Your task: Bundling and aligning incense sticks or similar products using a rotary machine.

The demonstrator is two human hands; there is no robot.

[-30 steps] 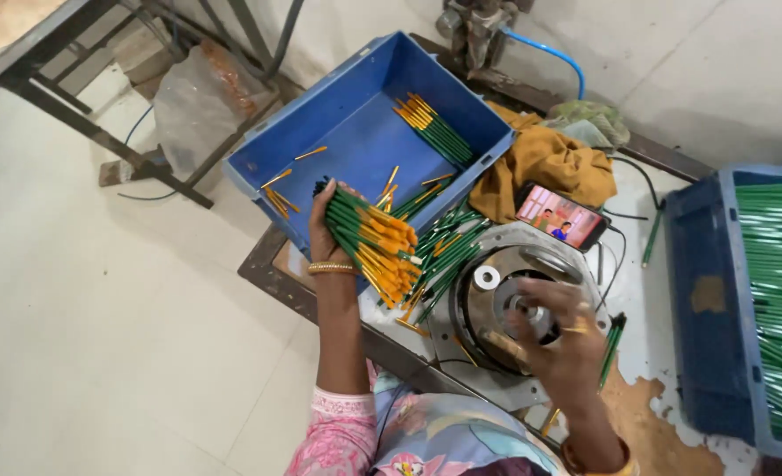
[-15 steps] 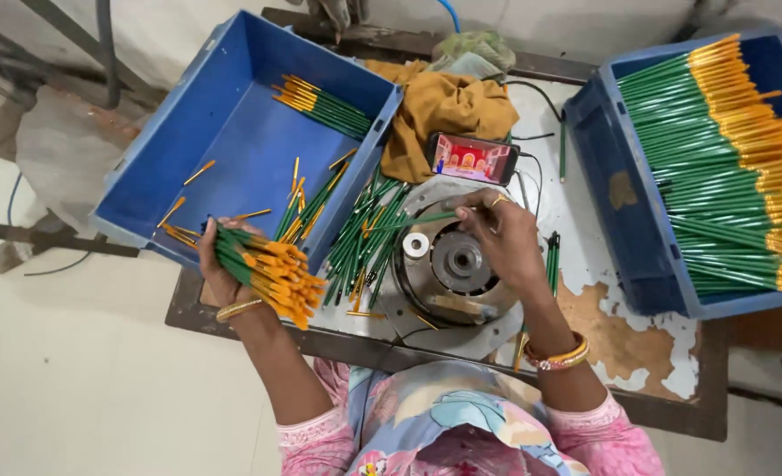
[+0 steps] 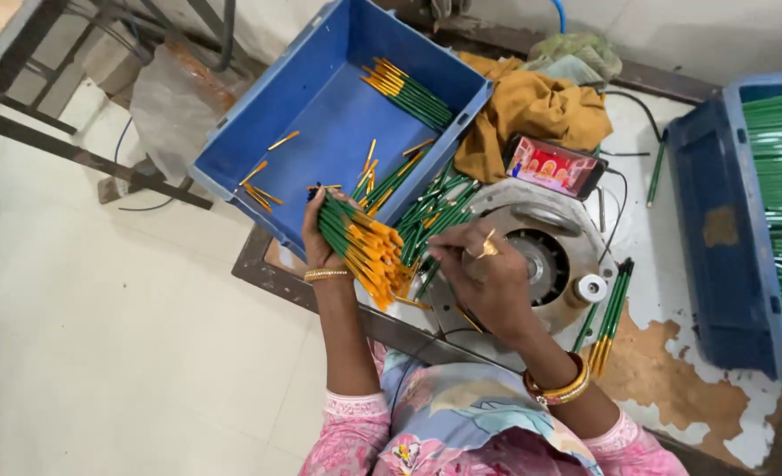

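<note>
Pencils [image 3: 360,242], green with orange ends, sit bundled in the left hand [image 3: 320,238], fingers wrapped tight, over the blue crate's [image 3: 232,172] near edge. The right hand [image 3: 483,278], fingers curled together, appears to be pinching one pencil beside the round machine [image 3: 549,256]. Feeding pencils singly looks underway; steady alignment seems needed.

I saw pink short sleeves with pale embroidered trim at the cuffs, over a floral top in pale blue, cream and pink. Left hand [image 3: 322,236] had one thin gold bangle at the wrist. Right hand [image 3: 483,280] had a gold ring, plus stacked gold and red bangles.
</note>
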